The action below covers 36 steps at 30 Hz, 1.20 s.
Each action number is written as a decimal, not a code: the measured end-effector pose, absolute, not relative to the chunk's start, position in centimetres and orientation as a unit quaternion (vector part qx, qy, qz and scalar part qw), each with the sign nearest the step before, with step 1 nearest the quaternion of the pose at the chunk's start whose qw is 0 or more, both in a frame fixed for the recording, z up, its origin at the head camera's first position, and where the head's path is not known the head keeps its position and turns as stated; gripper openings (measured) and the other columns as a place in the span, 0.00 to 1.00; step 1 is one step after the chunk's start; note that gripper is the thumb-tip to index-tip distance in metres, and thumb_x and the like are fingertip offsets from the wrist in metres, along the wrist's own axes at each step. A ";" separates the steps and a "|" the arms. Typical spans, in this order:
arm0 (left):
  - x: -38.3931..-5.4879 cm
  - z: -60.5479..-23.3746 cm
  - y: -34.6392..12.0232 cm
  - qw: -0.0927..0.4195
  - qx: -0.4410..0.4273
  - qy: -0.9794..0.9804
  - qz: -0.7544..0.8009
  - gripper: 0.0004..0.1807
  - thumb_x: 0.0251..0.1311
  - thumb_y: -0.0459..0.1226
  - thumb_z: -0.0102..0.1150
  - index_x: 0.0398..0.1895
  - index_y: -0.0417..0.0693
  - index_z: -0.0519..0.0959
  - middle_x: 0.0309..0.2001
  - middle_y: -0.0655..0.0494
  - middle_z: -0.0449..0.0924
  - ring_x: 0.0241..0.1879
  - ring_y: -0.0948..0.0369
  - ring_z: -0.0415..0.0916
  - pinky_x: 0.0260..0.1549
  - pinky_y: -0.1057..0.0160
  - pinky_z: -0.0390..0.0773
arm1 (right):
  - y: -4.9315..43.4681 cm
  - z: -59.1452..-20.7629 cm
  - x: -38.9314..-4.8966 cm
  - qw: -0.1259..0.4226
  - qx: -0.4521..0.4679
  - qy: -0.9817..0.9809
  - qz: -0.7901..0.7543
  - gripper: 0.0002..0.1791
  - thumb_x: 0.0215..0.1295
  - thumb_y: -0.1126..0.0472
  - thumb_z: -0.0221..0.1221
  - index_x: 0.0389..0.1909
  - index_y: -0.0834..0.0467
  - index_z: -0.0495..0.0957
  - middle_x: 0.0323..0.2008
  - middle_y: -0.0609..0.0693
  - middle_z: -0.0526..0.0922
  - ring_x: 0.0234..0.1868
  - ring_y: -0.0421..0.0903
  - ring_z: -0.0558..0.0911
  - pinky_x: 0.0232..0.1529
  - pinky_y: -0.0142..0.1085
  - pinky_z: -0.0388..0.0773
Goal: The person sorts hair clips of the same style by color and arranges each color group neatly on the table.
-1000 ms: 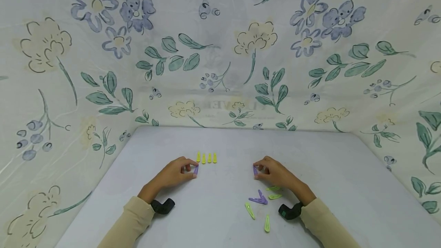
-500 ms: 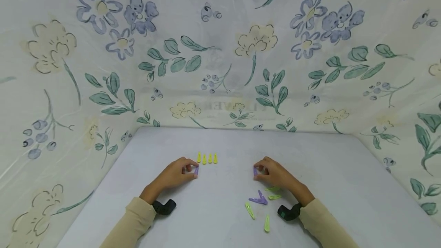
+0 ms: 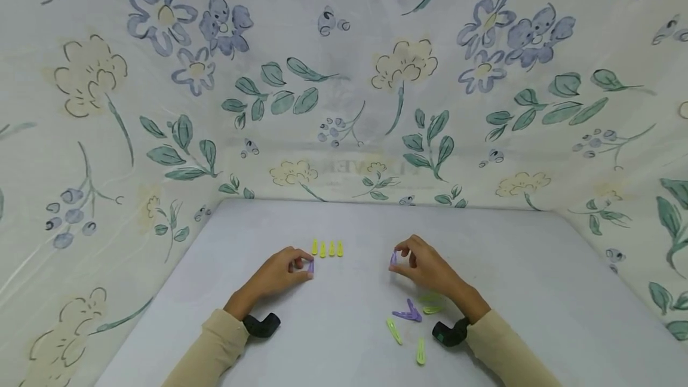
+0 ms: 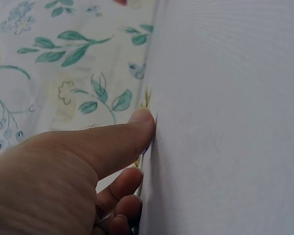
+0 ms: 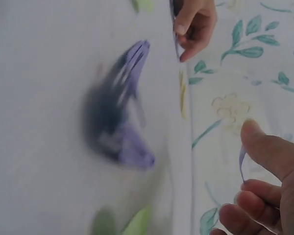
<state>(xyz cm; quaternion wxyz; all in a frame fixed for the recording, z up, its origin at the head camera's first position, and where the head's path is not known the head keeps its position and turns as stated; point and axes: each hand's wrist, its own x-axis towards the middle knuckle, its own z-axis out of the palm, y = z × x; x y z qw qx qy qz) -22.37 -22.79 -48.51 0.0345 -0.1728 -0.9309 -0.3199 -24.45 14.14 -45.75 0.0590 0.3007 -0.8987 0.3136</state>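
In the head view my left hand pinches a purple snap hair clip between thumb and fingertips, low at the table. It is just in front of a row of several yellow hair clips. To the right, my right hand pinches another purple hair clip, raised above the tabletop; in the right wrist view this clip shows edge-on as a thin strip. In the left wrist view, the thumb of the left hand hides most of its clip. Purple clips lie in a V nearer the person.
Several green hair clips lie around the purple ones, including one green clip and another green clip toward the front. The white table ends at a flower-printed sheet behind and at both sides. Dark wrist cameras sit near the tabletop.
My right hand has risen off the table and shifted slightly left with its purple hair clip. The left hand keeps its place by the yellow row. The head view has shifted a little.
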 end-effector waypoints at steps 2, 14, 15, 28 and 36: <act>-22.4 -48.6 -22.8 0.034 -0.170 -0.931 -0.320 0.18 0.59 0.44 0.70 0.52 0.52 0.82 0.36 0.60 0.74 0.33 0.64 0.68 0.33 0.67 0.71 | 13.6 -45.3 -24.2 0.070 0.313 -0.892 0.318 0.22 0.61 0.53 0.70 0.49 0.61 0.78 0.40 0.54 0.77 0.32 0.41 0.74 0.32 0.28 0.74; -22.2 -48.8 -22.9 0.040 -0.188 -0.924 -0.329 0.18 0.59 0.43 0.70 0.52 0.50 0.82 0.36 0.59 0.74 0.32 0.65 0.68 0.33 0.68 0.71 | 8.4 -44.1 -24.3 0.015 0.357 -0.893 0.275 0.21 0.61 0.50 0.69 0.48 0.58 0.78 0.41 0.50 0.77 0.36 0.42 0.76 0.35 0.28 0.75; -22.2 -48.9 -22.9 0.041 -0.188 -0.924 -0.329 0.19 0.59 0.44 0.70 0.52 0.50 0.82 0.36 0.60 0.74 0.32 0.65 0.68 0.33 0.68 0.71 | 7.9 -44.1 -24.3 0.015 0.361 -0.891 0.275 0.21 0.62 0.50 0.69 0.49 0.58 0.78 0.41 0.50 0.77 0.37 0.42 0.77 0.37 0.28 0.76; -22.1 -48.8 -23.1 0.048 -0.186 -0.925 -0.327 0.19 0.59 0.44 0.70 0.52 0.51 0.82 0.36 0.60 0.75 0.32 0.66 0.68 0.32 0.68 0.70 | 1.8 -44.2 -24.6 0.012 0.365 -0.877 0.312 0.22 0.61 0.47 0.69 0.50 0.57 0.79 0.40 0.51 0.77 0.42 0.48 0.76 0.40 0.32 0.73; -21.9 -48.5 -23.2 0.050 -0.194 -0.923 -0.328 0.19 0.60 0.44 0.70 0.53 0.50 0.82 0.36 0.59 0.76 0.31 0.66 0.68 0.32 0.69 0.70 | 0.4 -44.7 -25.1 -0.011 0.356 -0.876 0.325 0.22 0.62 0.49 0.69 0.50 0.59 0.79 0.31 0.47 0.74 0.31 0.39 0.70 0.30 0.29 0.67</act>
